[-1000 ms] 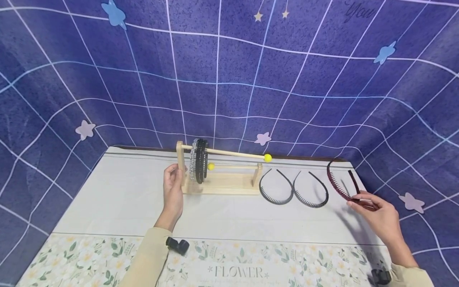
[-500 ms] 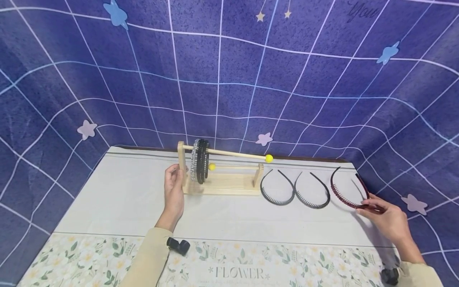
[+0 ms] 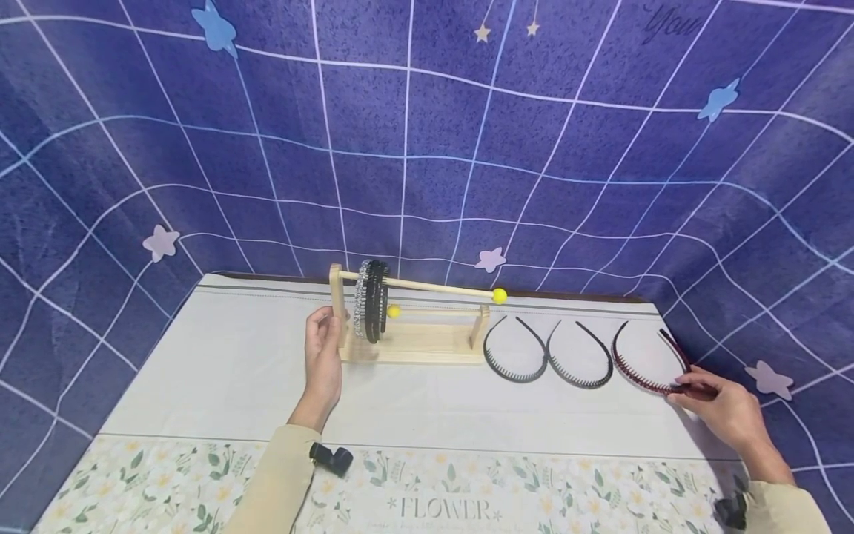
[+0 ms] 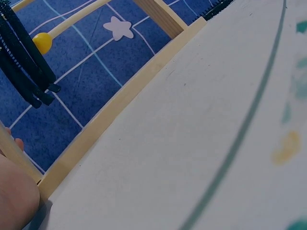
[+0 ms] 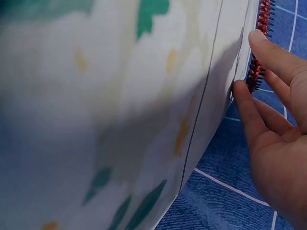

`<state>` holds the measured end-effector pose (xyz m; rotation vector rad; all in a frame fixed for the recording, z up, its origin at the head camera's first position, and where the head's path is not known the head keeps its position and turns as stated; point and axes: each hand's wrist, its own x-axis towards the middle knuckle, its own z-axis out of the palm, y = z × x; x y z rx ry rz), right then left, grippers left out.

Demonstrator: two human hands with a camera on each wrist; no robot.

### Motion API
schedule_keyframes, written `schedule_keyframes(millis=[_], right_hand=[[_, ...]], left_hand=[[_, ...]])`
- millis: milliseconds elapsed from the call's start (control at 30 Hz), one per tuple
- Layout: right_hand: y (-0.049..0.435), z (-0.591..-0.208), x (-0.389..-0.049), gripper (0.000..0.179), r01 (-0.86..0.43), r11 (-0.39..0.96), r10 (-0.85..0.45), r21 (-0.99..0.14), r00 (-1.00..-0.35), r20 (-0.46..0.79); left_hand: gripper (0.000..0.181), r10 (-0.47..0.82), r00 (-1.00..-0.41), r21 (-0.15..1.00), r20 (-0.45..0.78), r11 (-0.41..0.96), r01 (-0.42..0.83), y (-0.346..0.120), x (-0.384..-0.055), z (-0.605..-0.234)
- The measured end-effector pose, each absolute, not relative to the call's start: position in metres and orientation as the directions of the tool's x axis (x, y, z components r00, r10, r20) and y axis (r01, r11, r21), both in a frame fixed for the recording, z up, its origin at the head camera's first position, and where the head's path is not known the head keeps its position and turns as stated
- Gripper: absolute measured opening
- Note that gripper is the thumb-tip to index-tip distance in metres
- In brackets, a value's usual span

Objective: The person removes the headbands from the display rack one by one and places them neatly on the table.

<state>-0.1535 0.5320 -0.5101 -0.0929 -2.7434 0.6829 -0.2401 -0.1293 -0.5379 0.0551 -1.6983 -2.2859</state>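
My right hand (image 3: 723,411) pinches a dark red toothed headband (image 3: 638,380) by its right side, low over the white cloth at the far right. In the right wrist view, thumb and fingers meet its red beaded band (image 5: 263,19). Two black toothed headbands (image 3: 515,379) lie to its left, tips pointing away. My left hand (image 3: 323,363) grips the left upright (image 3: 336,297) of a wooden stand (image 3: 427,354). From the stand's upper rod (image 3: 447,287) hang a silver glittery headband (image 3: 361,300) and several black headbands (image 3: 376,319).
A yellow ball (image 3: 500,296) caps the upper rod, and another yellow ball (image 3: 394,311) ends the lower rod. The white cloth (image 3: 220,363) has a floral front strip (image 3: 380,475). Blue star-patterned fabric (image 3: 427,185) rises behind and at both sides.
My right hand has moved right and slightly down, bringing the red headband lower and flatter beside the black ones. My left hand stays on the stand.
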Motion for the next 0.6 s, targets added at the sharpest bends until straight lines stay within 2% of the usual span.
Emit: schedule_keyframes(millis=[133, 400, 600], right_hand=[[0.5289, -0.5104, -0.1559, 0.033, -0.027, 0.876, 0.125, -0.482, -0.952, 0.28], [0.5303, -0.513, -0.1557, 0.029, -0.024, 0.905, 0.099, -0.425, -0.96, 0.264], [0.5319, -0.5145, -0.1552, 0.038, -0.068, 0.91, 0.054, -0.41, -0.959, 0.277]], left_hand=[[0.027, -0.251, -0.958, 0.947, 0.142, -0.249, 0.205, -0.1306, -0.2399, -0.5382], [0.026, -0.262, -0.956, 0.945, 0.135, -0.257, 0.204, -0.1304, -0.2397, -0.538], [0.025, -0.261, -0.956, 0.945, 0.135, -0.257, 0.204, -0.1286, -0.2389, -0.5357]])
